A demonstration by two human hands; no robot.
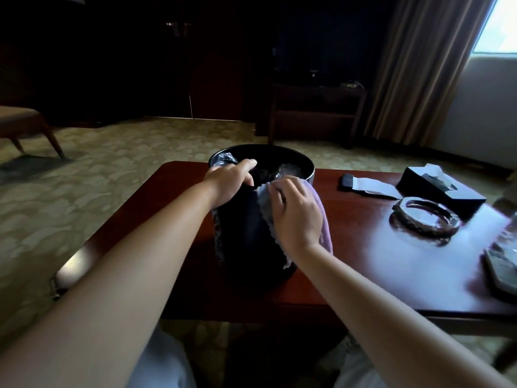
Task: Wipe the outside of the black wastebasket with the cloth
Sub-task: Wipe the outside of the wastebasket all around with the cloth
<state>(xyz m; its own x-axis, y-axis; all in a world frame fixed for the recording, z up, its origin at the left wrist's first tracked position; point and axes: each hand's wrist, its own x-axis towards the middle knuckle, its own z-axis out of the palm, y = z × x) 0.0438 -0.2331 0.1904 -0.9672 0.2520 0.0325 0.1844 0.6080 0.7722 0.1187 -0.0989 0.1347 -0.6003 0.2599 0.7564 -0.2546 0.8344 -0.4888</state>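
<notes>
The black wastebasket (246, 236) stands upright on the dark red table (349, 264), with a clear plastic liner bunched inside it. My left hand (229, 183) grips the near left of its rim, thumb over the edge. My right hand (296, 217) presses a pale purple cloth (324, 233) against the basket's near right side, just below the rim. The cloth hangs down the wall under my palm, and its lower edge reaches close to the basket's base.
To the right on the table lie a glass ashtray (425, 219), a black tissue box (439, 189), a flat dark and white item (366, 186) and a phone (503, 270) at the right edge. A chair (25, 124) stands on the carpet at far left.
</notes>
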